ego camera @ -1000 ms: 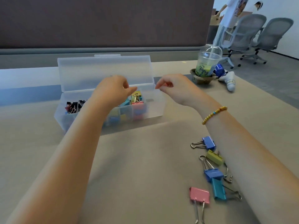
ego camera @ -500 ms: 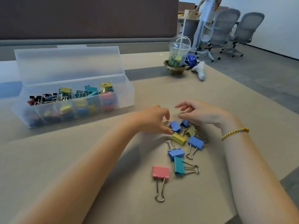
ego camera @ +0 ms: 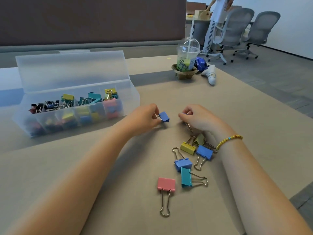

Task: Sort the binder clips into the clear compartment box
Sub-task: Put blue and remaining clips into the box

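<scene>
The clear compartment box point(ego camera: 130, 97) stands open at the far left of the surface point(ego camera: 84, 167), already holding many clips; half a second ago both hands were down in the loose pile, now each has lifted one out; the left hand point(ego camera: 144, 118) pinches a blue binder clip point(ego camera: 164, 117) by its wire handles; the right hand point(ego camera: 197, 117) is curled round another, mostly hidden; six loose clips point(ego camera: 191, 160) remain near right, so a carry to the box seems next.

Both forearms reach forward over the tabletop point(ego camera: 84, 167), bare. Left hand point(ego camera: 144, 118) has fingers curled, thumb and fingertips pinching the wire handles of a small blue clip point(ego camera: 164, 117). Right hand point(ego camera: 198, 118) is knuckles up with fingers curled under, pinching another clip, mostly hidden. Yellow bead bracelet point(ego camera: 228, 140) on right wrist.
</scene>
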Demonstrator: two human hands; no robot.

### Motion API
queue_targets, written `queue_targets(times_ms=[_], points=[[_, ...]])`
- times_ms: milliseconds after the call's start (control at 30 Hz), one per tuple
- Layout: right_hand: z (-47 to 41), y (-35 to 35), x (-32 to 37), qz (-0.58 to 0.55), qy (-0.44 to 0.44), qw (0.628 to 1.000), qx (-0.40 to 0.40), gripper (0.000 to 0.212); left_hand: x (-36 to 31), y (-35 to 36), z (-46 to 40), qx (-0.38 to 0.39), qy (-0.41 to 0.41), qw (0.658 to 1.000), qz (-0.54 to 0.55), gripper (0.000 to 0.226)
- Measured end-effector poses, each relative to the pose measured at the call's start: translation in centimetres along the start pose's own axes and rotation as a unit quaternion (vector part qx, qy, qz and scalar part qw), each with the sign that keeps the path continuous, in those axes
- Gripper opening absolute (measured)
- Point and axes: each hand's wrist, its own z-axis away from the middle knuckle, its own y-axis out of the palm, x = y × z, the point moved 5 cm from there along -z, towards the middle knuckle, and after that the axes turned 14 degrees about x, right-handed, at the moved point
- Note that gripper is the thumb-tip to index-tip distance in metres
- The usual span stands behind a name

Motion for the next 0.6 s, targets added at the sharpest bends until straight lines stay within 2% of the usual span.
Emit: queue_targets(times_ms=[67,133,200,233,300,367,400,500,600], points=[[0.0,-0.1,0.3,-0.064,-0.016,0.998,-0.003,0.015,0.5,-1.1,0.3,0.004,-0.002,0.997,0.073,0.028],[0.1,-0.2,1.4,-0.126,-0.038,0.991,-0.003,0.016,1.2,-2.9,0.7,-0.021,-0.002,0.98,0.199,0.024],[0.0,-0.6,3.0,-0.135,-0.066,0.989,-0.008,0.02,2.7,-5.2,1.2,-0.098,-0.024,0.949,0.298,0.024],[-0.2,-0.9,3.9,-0.136,-0.082,0.987,-0.016,0.023,3.6,-6.3,1.3,-0.146,-0.035,0.94,0.308,0.026],[-0.7,-1.6,5.9,-0.156,-0.113,0.981,-0.031,0.026,5.0,-8.4,1.3,-0.232,-0.071,0.943,0.228,0.028],[-1.3,-2.0,7.8,-0.176,-0.14,0.974,-0.039,0.026,5.6,-9.5,0.9,-0.267,-0.126,0.95,0.097,0.028],[-1.6,-2.1,8.8,-0.177,-0.149,0.972,-0.039,0.026,5.6,-9.6,0.5,-0.258,-0.153,0.953,0.043,0.027],[-2.8,-2.2,11.3,-0.166,-0.168,0.971,-0.045,0.018,5.2,-8.8,-0.5,-0.167,-0.206,0.962,-0.066,0.022],[-4.4,-2.2,13.0,-0.171,-0.179,0.967,-0.059,0.014,5.8,-8.2,-0.9,-0.111,-0.206,0.969,-0.078,0.016]])
